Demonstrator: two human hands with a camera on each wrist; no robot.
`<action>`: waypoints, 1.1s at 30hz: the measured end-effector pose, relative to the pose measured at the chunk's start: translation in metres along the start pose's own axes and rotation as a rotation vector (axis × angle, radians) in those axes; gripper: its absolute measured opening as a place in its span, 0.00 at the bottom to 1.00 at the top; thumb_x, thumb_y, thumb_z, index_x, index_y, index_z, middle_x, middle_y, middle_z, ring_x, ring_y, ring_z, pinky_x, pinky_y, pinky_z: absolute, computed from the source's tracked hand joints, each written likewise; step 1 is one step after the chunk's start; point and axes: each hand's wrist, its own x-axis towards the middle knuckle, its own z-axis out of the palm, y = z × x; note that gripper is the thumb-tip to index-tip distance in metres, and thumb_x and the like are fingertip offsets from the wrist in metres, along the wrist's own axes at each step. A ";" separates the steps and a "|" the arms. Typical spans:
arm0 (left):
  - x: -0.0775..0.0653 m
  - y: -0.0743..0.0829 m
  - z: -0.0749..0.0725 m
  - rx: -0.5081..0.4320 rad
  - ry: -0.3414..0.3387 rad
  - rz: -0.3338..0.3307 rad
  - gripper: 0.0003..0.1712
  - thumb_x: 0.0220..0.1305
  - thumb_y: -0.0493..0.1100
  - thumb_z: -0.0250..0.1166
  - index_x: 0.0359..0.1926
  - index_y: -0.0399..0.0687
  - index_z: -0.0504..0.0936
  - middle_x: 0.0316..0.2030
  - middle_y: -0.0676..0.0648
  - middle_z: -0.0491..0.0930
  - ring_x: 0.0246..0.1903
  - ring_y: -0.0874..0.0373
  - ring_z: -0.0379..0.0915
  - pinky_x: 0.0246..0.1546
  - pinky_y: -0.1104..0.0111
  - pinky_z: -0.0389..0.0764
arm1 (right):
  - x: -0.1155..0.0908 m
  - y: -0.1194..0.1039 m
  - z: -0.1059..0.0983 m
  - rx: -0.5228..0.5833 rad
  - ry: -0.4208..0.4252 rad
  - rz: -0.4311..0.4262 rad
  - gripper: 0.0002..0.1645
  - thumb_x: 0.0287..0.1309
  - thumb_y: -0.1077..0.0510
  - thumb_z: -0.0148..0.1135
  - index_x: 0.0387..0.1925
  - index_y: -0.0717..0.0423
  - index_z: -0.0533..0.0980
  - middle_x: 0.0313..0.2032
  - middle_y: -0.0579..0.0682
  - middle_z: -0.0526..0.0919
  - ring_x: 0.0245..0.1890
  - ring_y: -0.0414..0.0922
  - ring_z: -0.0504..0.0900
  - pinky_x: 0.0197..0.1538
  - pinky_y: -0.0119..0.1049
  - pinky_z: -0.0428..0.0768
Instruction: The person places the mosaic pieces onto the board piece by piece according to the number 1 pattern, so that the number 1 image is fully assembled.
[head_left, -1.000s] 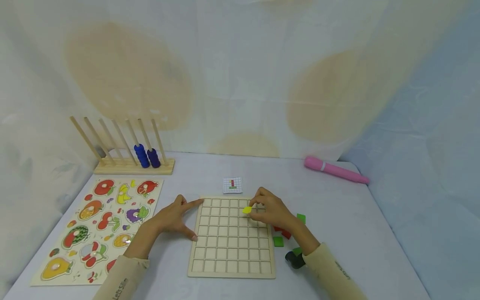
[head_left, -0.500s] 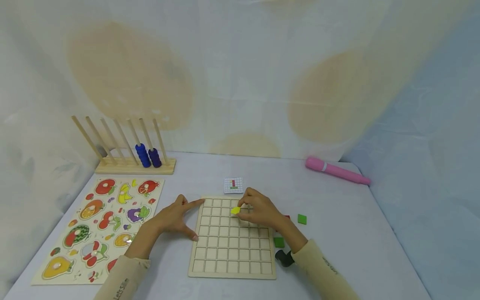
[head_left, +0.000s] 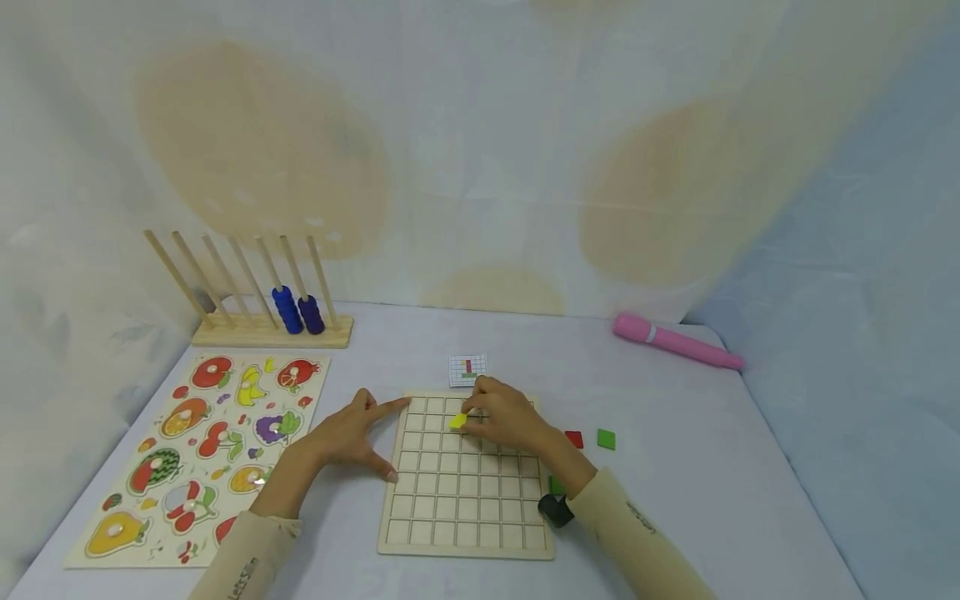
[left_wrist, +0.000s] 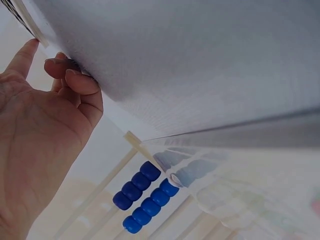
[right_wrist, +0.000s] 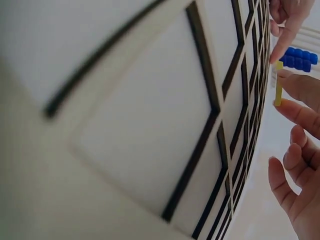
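Observation:
My right hand [head_left: 506,417] pinches a thin yellow square tile [head_left: 457,422] between thumb and fingertips, over the upper middle of a wooden grid board [head_left: 446,510]. In the right wrist view the yellow tile [right_wrist: 278,84] stands edge-on between finger and thumb, the other fingers loosely bent. At the board's left edge rests my left hand [head_left: 347,433], index finger and thumb stretched apart and touching the rim. Its other fingers are bent in the left wrist view. Behind the board lies a small pattern card [head_left: 459,371] with coloured squares, partly covered by the right hand.
Right of the board lie a red tile [head_left: 574,439] and green tiles [head_left: 606,439], some hidden by the right arm. A fruit puzzle board [head_left: 225,408] lies left, with a bead rack [head_left: 270,333] behind it. A pink stick-like object [head_left: 675,340] lies back right.
My right hand has moved left across the board with the yellow tile, uncovering a red tile beside the board. The left hand has stayed at the board's edge.

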 end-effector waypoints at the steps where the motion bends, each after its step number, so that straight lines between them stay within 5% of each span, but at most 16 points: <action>1: 0.000 0.000 0.000 0.000 0.001 0.000 0.66 0.29 0.64 0.84 0.74 0.62 0.64 0.42 0.45 0.59 0.33 0.54 0.63 0.31 0.64 0.65 | 0.001 -0.001 0.001 -0.005 -0.003 0.000 0.15 0.53 0.50 0.75 0.39 0.55 0.87 0.34 0.46 0.74 0.32 0.37 0.67 0.35 0.26 0.70; 33: -0.004 0.003 -0.001 0.024 0.023 0.017 0.66 0.30 0.65 0.83 0.74 0.59 0.65 0.41 0.46 0.60 0.33 0.55 0.62 0.31 0.65 0.65 | 0.000 -0.009 0.004 -0.089 -0.015 0.026 0.15 0.53 0.51 0.74 0.43 0.52 0.88 0.36 0.44 0.78 0.32 0.38 0.73 0.35 0.30 0.73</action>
